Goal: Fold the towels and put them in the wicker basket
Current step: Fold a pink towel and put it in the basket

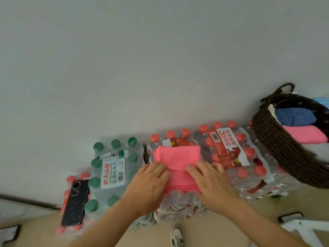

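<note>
A folded pink towel [177,160] lies on top of a shrink-wrapped pack of red-capped water bottles [179,202]. My left hand [151,182] rests flat on the towel's left near edge, fingers straight. My right hand [208,179] lies flat on its right near edge. The dark brown wicker basket [283,148] stands at the right on another bottle pack, tilted in this view. Inside it lie a folded blue towel [293,116] and a folded pink towel [306,133], with something white beneath them.
A pack of green-capped bottles [114,168] sits left of the towel, and a black phone [75,202] lies on a further pack at far left. Another red-capped pack [231,150] stands between towel and basket. A white wall is behind; my shoe [177,236] shows on the floor.
</note>
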Motion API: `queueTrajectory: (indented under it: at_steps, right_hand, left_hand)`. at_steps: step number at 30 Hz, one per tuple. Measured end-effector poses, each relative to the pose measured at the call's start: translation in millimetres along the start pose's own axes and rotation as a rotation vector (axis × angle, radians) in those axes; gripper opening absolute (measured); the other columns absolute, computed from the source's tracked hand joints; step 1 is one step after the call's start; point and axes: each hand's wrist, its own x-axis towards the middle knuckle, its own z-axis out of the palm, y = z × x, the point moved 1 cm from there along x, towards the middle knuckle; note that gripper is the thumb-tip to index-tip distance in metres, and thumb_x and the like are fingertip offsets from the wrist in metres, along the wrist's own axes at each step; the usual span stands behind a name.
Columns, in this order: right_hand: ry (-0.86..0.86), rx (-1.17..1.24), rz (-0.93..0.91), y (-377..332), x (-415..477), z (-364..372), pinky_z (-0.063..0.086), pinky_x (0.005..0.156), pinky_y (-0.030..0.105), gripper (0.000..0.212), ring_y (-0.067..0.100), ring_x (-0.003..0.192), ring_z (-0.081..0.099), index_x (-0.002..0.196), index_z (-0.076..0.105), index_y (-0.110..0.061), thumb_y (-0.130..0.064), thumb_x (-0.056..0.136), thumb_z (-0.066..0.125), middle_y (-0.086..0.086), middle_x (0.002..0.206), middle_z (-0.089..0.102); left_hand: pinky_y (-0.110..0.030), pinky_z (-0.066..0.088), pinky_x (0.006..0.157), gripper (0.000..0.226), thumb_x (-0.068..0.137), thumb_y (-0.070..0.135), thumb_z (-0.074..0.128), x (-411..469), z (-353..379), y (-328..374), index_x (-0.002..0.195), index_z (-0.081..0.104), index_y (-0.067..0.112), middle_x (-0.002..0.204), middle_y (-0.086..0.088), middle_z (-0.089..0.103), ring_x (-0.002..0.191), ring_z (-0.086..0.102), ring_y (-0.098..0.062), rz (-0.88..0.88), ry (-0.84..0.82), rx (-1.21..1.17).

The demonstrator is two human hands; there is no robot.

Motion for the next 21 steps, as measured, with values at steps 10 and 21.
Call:
queueTrajectory:
  at_steps: [10,21]
  right_hand:
    - [-0.216,-0.134,-0.07,-11.0,2.9,3.8,0.036,0.108,0.046,0.062,0.024,0.12,0.057,0.129,0.059,-0.011,-0.022,0.074,0.032,0.008,0.133,0.058]
    - [-0.241,0.093,-0.02,2.6,31.1,-21.3,0.024,0.112,0.039,0.079,0.012,0.133,0.038,0.149,0.021,-0.032,-0.067,0.077,0.025,-0.008,0.15,0.033]
  left_hand:
    - [-0.043,0.016,0.119,0.066,0.083,0.031,0.048,0.4,-7.2,2.1,0.147,0.033,0.025,0.158,-0.003,0.02,0.146,0.018,-0.023,-0.129,-0.262,-0.301]
    - [-0.022,0.05,0.08,0.034,0.084,0.005,0.063,54.6,3.5,-77.8,0.105,0.072,0.03,0.096,0.011,0.071,0.076,0.063,-0.004,-0.525,-0.088,-0.838]
